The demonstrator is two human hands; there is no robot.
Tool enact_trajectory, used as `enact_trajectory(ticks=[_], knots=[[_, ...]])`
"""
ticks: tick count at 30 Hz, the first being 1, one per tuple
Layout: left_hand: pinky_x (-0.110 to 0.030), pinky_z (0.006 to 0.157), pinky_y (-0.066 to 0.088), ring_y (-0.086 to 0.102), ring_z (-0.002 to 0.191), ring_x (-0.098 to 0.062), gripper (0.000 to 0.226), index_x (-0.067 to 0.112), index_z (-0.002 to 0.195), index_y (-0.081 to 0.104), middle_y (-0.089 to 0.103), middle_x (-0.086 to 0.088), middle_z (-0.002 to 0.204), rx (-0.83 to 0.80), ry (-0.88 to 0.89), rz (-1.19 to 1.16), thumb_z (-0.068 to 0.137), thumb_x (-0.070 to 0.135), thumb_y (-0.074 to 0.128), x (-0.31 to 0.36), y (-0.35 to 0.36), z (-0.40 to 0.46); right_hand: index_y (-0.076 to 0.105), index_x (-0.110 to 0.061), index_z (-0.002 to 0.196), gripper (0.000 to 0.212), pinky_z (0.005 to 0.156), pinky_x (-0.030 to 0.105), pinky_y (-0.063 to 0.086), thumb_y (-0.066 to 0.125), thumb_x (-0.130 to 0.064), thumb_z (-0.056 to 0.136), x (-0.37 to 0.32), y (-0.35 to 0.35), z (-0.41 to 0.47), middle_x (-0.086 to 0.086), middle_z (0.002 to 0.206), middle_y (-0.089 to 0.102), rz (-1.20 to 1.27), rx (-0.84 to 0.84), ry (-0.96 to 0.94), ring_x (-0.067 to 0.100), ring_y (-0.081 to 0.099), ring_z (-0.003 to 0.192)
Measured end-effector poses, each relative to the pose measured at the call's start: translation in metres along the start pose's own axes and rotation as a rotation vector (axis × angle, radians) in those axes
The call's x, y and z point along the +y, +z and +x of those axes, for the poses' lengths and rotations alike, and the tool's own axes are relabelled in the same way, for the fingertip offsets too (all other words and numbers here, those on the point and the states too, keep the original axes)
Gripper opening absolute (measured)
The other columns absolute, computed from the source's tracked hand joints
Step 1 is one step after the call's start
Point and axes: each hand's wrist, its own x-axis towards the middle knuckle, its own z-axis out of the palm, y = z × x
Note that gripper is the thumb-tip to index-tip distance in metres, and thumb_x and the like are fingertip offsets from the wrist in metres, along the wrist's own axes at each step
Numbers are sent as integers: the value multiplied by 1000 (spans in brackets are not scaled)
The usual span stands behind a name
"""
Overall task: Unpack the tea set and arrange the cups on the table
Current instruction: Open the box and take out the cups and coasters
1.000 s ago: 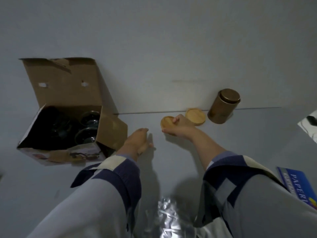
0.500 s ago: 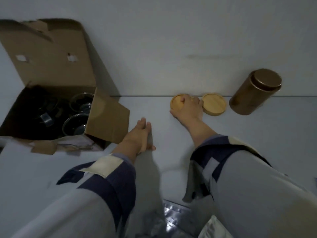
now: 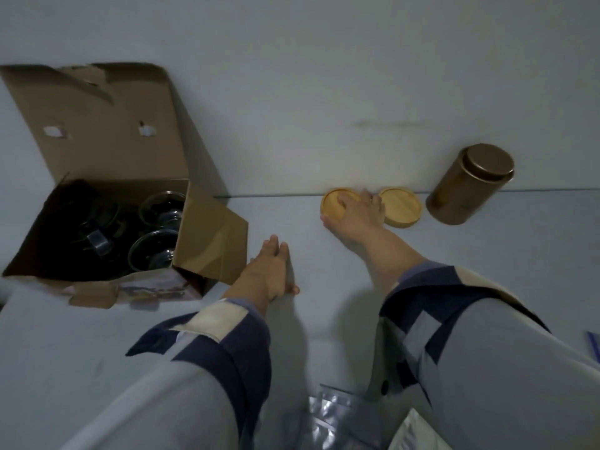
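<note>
Head view. Right hand stretched far forward to the back of the grey counter, palm down, fingers straight and spread flat on the left wooden coaster, thumb out beside its near edge; nothing curled round it. Left hand flat on the counter nearer in, fingers straight and together, thumb splayed to the right, holding nothing. Both forearms in grey sleeves with dark blue and cream cuffs.

Second wooden coaster just beside the first on its right, right hand's little finger at its edge. Brown lidded canister near that coaster, against the wall.

Open cardboard box at left on the counter, lid flap raised, side flap folded out toward the left hand but apart from it. Glass cups inside the box, at least two rims showing, the rest of the interior too dark to tell. Crinkled silvery plastic wrap at the bottom edge between the arms.
</note>
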Motion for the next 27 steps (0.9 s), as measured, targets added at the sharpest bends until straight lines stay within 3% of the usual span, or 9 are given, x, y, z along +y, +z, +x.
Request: enact_trajectory(ticks=[5, 8, 11, 14, 17, 21, 24, 27], knots=[[-30, 119, 12, 11, 148, -24, 67, 7, 151, 10, 5, -10, 160, 116, 102, -5, 94, 2, 43, -2, -32, -27, 64, -19, 120, 37, 100, 36, 39, 54, -36, 89, -20, -25, -34, 7, 130, 59, 118, 95, -157, 31, 51, 122], [-31, 109, 31, 37, 137, -26, 56, 13, 145, 33, 34, -9, 152, 388, 162, -7, 92, 5, 46, -11, -62, -57, 58, -18, 129, 39, 102, 31, 41, 54, -31, 92, -50, -37, -56, 4, 135, 58, 186, 22, -203, 24, 53, 123], [-37, 99, 42, 48, 126, -26, 50, 18, 136, 47, 46, -4, 141, 623, 109, -30, 88, 3, 46, -42, -85, -84, 58, -15, 129, 38, 104, 33, 41, 55, -24, 92, -94, -44, -78, 4, 133, 59, 281, 35, -287, 23, 54, 122], [-40, 99, 44, 44, 127, -25, 48, 15, 136, 43, 42, -5, 141, 712, 29, -40, 88, 11, 47, -92, -95, -103, 62, -15, 125, 34, 103, 34, 44, 58, -20, 91, -144, -42, -96, 5, 127, 63, 354, 37, -386, 22, 57, 117], [-43, 112, 33, 29, 140, -26, 59, 9, 145, 29, 29, -9, 151, 666, -132, -8, 93, 34, 44, -144, -92, -119, 66, -19, 120, 32, 101, 34, 46, 61, -22, 88, -189, -35, -111, 3, 123, 66, 320, 15, -470, 21, 59, 115], [-34, 122, 8, 1, 149, -23, 86, 4, 151, 3, -1, -11, 161, 457, -215, 193, 92, 61, 30, -186, -85, -134, 64, -22, 119, 43, 97, 37, 43, 63, -47, 84, -228, -24, -125, 2, 119, 65, -17, 14, -569, 25, 51, 118], [-33, 121, 5, -3, 149, -21, 98, 5, 151, -3, -8, -9, 160, 401, -161, 234, 87, 70, 31, -191, -85, -141, 61, -18, 108, 60, 97, 38, 36, 59, -68, 76, -247, -20, -130, 4, 116, 61, -336, -51, -508, 27, 46, 118], [-36, 122, 7, -6, 149, -22, 104, 6, 151, -7, -11, -9, 160, 379, -147, 236, 82, 75, 32, -192, -87, -144, 56, -20, 103, 57, 105, 40, 27, 59, -70, 75, -263, -19, -129, 4, 125, 57, -488, -108, -415, 27, 39, 127]])
